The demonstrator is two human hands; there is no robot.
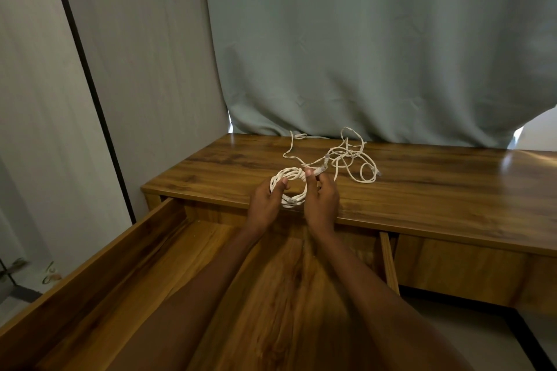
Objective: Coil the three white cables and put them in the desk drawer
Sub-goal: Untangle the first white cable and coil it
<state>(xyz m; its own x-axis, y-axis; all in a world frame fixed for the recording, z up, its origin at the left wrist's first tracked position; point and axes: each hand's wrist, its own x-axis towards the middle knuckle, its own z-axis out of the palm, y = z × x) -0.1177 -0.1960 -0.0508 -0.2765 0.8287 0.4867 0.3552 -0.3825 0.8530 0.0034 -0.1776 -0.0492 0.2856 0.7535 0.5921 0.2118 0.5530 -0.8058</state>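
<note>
Grey-green curtain [361,39] hangs behind the wooden table [437,190], its hem resting on the far edge. Pale wall panel [135,69] to the left, with a dark vertical strip.

Drawer [99,274] on the table's left side is pulled fully out toward the camera; wood floor of the drawer visible, both forearms reaching over it.

Loose white cables [355,156] lie tangled on the table top near the curtain, loops overlapping; cannot separate how many strands. One thin tail runs left toward the far edge.

Coiled cable [287,187] is held just above the table's front edge, several turns stacked in a ring. Left hand [265,205] is closed on the ring's left side, thumb over the turns. Right hand [321,202] is closed on the ring's right side, thumb and forefinger pinching the clear plug end [320,170], which points up toward the tangle.

No readable writing, labels or brand marks on any surface.
</note>
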